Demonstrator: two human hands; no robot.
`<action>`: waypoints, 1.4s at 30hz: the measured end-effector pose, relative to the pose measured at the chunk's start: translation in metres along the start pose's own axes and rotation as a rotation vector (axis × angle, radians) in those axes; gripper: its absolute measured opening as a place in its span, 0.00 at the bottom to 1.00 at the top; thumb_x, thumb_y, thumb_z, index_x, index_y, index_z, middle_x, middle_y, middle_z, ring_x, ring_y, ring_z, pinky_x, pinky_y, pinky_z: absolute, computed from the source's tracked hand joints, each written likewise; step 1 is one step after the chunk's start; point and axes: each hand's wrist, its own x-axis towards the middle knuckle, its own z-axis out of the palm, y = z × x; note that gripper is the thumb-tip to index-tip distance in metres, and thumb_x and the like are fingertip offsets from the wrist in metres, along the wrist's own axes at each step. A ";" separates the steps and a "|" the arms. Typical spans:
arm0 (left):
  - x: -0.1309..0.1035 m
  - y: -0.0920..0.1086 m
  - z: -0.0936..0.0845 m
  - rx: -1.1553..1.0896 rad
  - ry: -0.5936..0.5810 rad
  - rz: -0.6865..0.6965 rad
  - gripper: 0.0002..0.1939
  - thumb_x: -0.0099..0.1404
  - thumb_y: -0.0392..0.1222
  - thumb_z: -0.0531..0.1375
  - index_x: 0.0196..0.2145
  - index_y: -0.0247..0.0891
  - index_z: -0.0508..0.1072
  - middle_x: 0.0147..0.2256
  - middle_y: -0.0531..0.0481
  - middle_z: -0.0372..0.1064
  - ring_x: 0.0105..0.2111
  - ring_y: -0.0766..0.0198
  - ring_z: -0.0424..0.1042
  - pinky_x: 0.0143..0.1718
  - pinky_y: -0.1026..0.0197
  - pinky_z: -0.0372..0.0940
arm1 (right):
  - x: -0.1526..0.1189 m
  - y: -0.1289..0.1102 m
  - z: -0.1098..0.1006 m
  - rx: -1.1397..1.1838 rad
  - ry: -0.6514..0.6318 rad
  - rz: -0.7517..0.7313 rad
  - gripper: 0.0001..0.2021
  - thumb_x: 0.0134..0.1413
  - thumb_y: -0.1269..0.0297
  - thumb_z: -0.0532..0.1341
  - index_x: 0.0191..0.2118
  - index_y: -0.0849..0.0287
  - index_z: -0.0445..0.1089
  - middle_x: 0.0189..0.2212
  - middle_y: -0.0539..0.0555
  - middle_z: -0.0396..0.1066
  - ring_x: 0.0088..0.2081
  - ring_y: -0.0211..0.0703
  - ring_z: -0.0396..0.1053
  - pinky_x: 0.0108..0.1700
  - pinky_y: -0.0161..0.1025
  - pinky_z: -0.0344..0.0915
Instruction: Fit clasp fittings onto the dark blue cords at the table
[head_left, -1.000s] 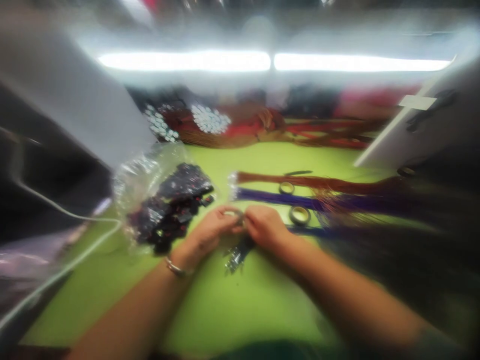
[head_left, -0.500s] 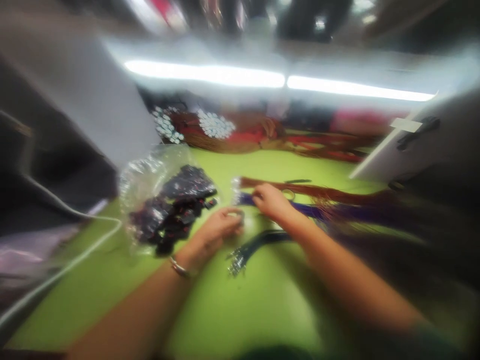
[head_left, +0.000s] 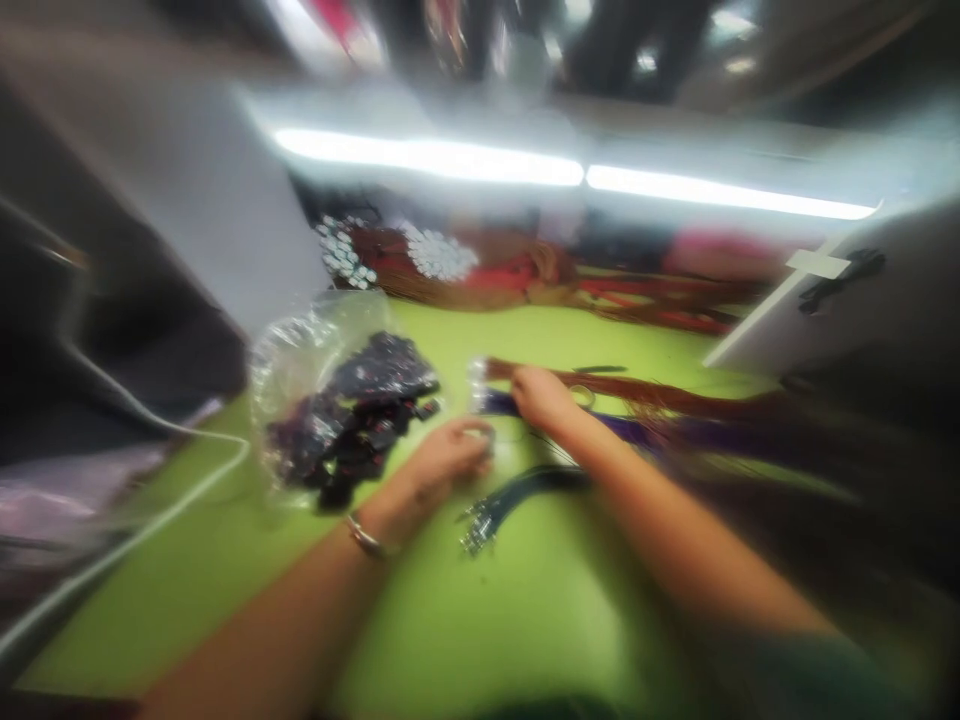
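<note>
Reaching with right hand [head_left: 541, 397] onto the clip end of the purple cord bundle [head_left: 600, 425] on the green table [head_left: 487, 620].
Right hand fingers curl at the bundle's end, grip too blurred to tell; left hand [head_left: 450, 458] pinches closed on a small silvery ring [head_left: 480, 432], just beside the black cord bundle [head_left: 517, 492]. Judgement: isolate one cord near its clasp, keep the ring steady, don't drag the brown cord bundle [head_left: 637, 392].

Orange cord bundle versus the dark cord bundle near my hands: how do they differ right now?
The orange cord bundle lies farther back, stretched nearly straight across the green table; the dark cord bundle lies nearer and curves. The right hand rests at the orange bundle's left end; the dark bundle lies free, just right of the left hand. Both lie flat, with pale or glinting left ends.
</note>
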 end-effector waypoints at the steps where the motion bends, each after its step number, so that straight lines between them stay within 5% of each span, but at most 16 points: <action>1: 0.000 -0.001 0.000 -0.003 0.000 0.008 0.22 0.51 0.41 0.68 0.42 0.33 0.68 0.26 0.49 0.69 0.22 0.69 0.70 0.23 0.69 0.63 | 0.000 -0.002 0.001 -0.001 0.001 -0.011 0.12 0.56 0.69 0.51 0.33 0.62 0.72 0.35 0.59 0.72 0.35 0.41 0.66 0.37 0.35 0.57; 21: -0.001 0.000 0.001 -0.004 -0.012 -0.012 0.22 0.50 0.40 0.68 0.42 0.32 0.69 0.26 0.49 0.69 0.22 0.69 0.70 0.22 0.69 0.62 | 0.012 0.001 0.017 0.041 -0.055 -0.014 0.08 0.54 0.66 0.56 0.34 0.61 0.71 0.37 0.58 0.71 0.34 0.40 0.66 0.36 0.34 0.57; 30: -0.001 0.001 0.002 -0.012 -0.008 -0.016 0.21 0.51 0.39 0.68 0.42 0.32 0.69 0.24 0.50 0.69 0.21 0.69 0.69 0.23 0.69 0.63 | 0.014 0.008 0.021 0.231 -0.051 -0.022 0.04 0.47 0.67 0.61 0.27 0.60 0.73 0.28 0.51 0.72 0.31 0.37 0.65 0.35 0.32 0.58; 36: 0.002 -0.005 -0.004 0.016 -0.027 0.016 0.23 0.51 0.42 0.68 0.44 0.33 0.69 0.27 0.49 0.69 0.23 0.69 0.70 0.23 0.68 0.63 | 0.008 0.007 0.009 0.390 0.046 0.057 0.04 0.47 0.70 0.59 0.27 0.61 0.72 0.29 0.51 0.73 0.32 0.37 0.67 0.38 0.32 0.60; 42: 0.002 -0.006 -0.004 0.012 -0.023 0.080 0.23 0.52 0.42 0.67 0.44 0.34 0.68 0.27 0.49 0.69 0.24 0.69 0.70 0.24 0.68 0.62 | -0.019 -0.004 -0.013 0.375 0.138 -0.001 0.04 0.46 0.72 0.57 0.27 0.61 0.70 0.22 0.48 0.69 0.25 0.34 0.62 0.30 0.31 0.56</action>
